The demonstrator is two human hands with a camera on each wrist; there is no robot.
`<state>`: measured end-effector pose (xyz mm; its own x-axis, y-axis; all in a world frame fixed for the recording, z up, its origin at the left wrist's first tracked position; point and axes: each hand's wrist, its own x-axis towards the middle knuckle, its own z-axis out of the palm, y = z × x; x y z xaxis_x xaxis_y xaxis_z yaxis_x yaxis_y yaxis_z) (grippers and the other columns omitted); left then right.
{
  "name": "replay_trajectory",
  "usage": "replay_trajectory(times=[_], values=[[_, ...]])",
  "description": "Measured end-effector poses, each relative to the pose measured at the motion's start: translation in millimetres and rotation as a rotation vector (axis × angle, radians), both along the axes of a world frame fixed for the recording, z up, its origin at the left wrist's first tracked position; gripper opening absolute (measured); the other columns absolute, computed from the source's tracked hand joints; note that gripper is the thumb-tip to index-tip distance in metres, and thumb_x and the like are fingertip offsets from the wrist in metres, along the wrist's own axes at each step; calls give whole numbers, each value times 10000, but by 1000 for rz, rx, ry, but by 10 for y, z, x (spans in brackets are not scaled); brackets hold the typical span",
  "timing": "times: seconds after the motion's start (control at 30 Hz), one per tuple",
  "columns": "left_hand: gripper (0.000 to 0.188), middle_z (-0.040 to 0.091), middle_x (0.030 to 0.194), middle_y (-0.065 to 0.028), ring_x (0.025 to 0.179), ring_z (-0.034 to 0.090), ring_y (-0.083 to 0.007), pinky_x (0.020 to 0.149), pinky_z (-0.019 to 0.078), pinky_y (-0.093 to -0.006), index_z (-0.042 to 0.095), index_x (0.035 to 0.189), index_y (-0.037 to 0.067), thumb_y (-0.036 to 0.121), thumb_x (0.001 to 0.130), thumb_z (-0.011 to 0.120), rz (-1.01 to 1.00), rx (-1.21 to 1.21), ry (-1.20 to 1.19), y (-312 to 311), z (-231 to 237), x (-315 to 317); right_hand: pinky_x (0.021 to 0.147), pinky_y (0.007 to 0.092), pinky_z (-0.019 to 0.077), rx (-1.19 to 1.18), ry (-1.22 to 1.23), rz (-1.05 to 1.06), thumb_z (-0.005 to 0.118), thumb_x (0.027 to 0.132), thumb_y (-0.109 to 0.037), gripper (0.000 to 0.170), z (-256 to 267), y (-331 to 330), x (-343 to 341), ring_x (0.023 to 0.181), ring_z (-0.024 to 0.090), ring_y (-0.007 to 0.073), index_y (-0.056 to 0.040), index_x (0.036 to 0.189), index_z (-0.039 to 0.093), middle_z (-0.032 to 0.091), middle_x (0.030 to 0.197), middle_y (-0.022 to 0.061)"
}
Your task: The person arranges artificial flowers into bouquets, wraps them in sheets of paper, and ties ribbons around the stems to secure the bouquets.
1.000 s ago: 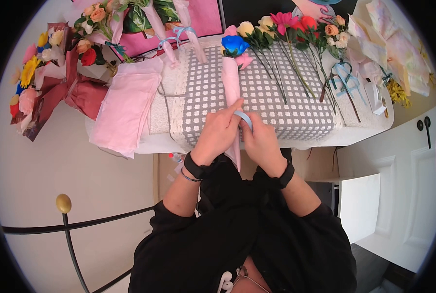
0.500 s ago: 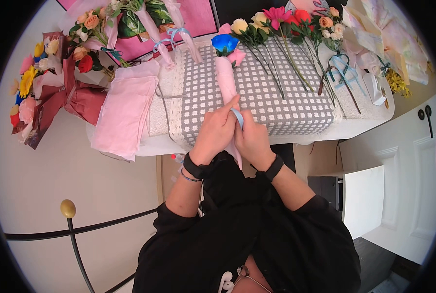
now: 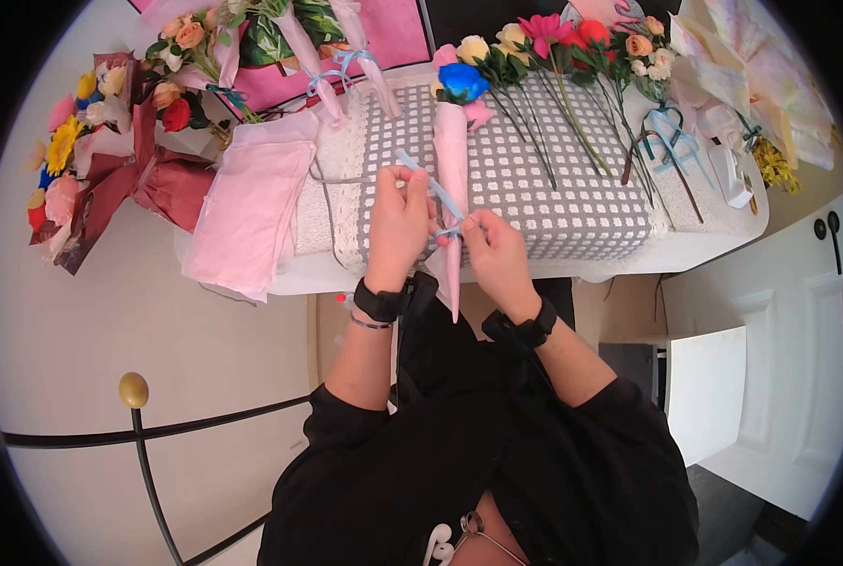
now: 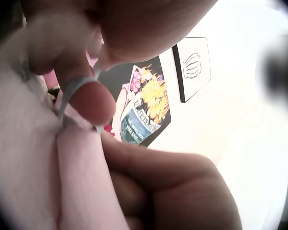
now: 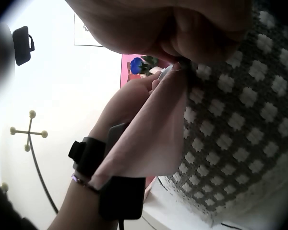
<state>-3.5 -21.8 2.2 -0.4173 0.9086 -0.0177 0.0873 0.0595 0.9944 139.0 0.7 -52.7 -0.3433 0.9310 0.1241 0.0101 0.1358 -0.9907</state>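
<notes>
A bouquet in a pink paper wrap [image 3: 450, 146] lies over the table's front edge, its narrow end toward the person. A blue rose [image 3: 463, 82] and pale pink blooms show at its top. A light blue ribbon [image 3: 447, 201] crosses the wrap's lower part. My left hand [image 3: 398, 226], at the wrap's left, pinches the ribbon near its upper end. On the other side, my right hand [image 3: 499, 255] pinches the ribbon close against the wrap. In the left wrist view a loop of ribbon [image 4: 73, 92] passes round a fingertip beside the pink paper [image 4: 86, 172].
Pink paper sheets [image 3: 251, 203] lie at the left of the table. Loose flower stems [image 3: 572, 123] lie to the right on the checked cloth [image 3: 572, 222], beside more ribbons [image 3: 667, 141] and a white box [image 3: 731, 176]. Finished-looking bouquets [image 3: 138, 170] stand at the far left.
The hands were close together over the wrap; now they are apart, one on each side. The left hand has drawn a ribbon end up and left, and the ribbon now shows across the wrap.
</notes>
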Motion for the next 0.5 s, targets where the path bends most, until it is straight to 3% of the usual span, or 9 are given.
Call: replay_trajectory(times=[0.03, 0.13, 0.2, 0.23, 0.3, 0.43, 0.5], values=[[225, 566, 800, -71, 510, 583, -130, 455, 448, -257, 395, 1041, 13, 132, 974, 574, 1, 3, 1, 2, -4, -13, 496, 333, 405, 22, -109, -14, 540, 976, -176, 221, 10, 8, 18, 511, 522, 122, 4, 923, 657, 578, 571, 82], [201, 551, 823, -74, 556, 587, -126, 499, 460, -259, 395, 1041, 16, 95, 960, 561, 12, 73, -31, -19, -117, -15, 488, 327, 392, 13, -75, -15, 540, 976, -186, 233, 32, 0, 15, 496, 502, 130, 2, 911, 661, 573, 569, 89], [182, 538, 888, -68, 696, 604, -122, 565, 466, -268, 407, 1059, 17, 22, 927, 532, -39, 276, 38, -82, -195, 35, 491, 335, 398, 11, -79, -17, 543, 973, -189, 234, 33, -1, 16, 498, 511, 142, 4, 914, 662, 573, 570, 96], [182, 538, 888, -68, 696, 604, -122, 565, 466, -268, 407, 1059, 17, 22, 927, 532, -40, 275, 39, -126, -202, 20, 495, 342, 403, 12, -85, -17, 546, 970, -191, 235, 33, 4, 14, 500, 520, 154, 6, 917, 662, 573, 571, 103], [159, 520, 926, -71, 821, 600, -152, 644, 477, -281, 487, 992, 4, -59, 854, 534, -271, 235, 458, -229, -182, -12, 500, 349, 409, 23, -95, -28, 547, 967, -194, 238, 13, 18, 7, 505, 530, 168, 9, 919, 663, 578, 577, 110], [102, 502, 1000, -112, 920, 618, -219, 713, 512, -341, 576, 864, -27, -74, 782, 614, -318, 335, 666, -313, -128, 62, 517, 363, 426, 29, -110, -28, 552, 958, -200, 246, 38, 28, 14, 523, 555, 196, 15, 925, 666, 595, 600, 129], [108, 588, 992, -114, 873, 617, -253, 723, 525, -333, 660, 845, -8, -69, 756, 661, -200, 456, 945, -305, -199, 88, 519, 360, 427, 13, -83, -25, 552, 954, -197, 245, 30, 33, 5, 525, 555, 192, 16, 922, 668, 597, 605, 131]])
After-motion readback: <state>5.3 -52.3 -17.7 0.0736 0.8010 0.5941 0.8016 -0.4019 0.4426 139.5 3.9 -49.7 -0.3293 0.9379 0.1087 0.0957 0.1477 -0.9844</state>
